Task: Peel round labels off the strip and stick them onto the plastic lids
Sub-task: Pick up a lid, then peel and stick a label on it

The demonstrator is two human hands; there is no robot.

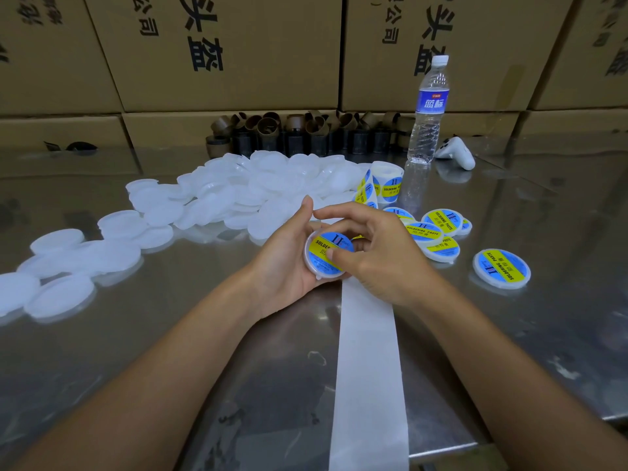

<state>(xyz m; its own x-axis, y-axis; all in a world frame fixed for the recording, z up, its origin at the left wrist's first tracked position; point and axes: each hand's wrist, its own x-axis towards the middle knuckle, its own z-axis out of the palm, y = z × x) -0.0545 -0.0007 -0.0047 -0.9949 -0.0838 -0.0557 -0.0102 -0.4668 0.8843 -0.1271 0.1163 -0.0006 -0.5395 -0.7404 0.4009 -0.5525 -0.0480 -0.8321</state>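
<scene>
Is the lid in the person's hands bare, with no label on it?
No, a blue and yellow label covers the lid that the left hand holds.

Lid (321,253) in my left hand (289,263): "SOLDE"; lids (441,222) right of my right hand (377,263): "SOLDERING PASTE"; bottle (429,110) beyond: "蓝标"; boxes (238,52): "头盔"

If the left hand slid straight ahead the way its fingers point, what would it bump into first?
Probably the pile of plain white lids just beyond the left hand, which holds a labelled lid; the label roll stands slightly right of that line. Depth is uncertain.
</scene>
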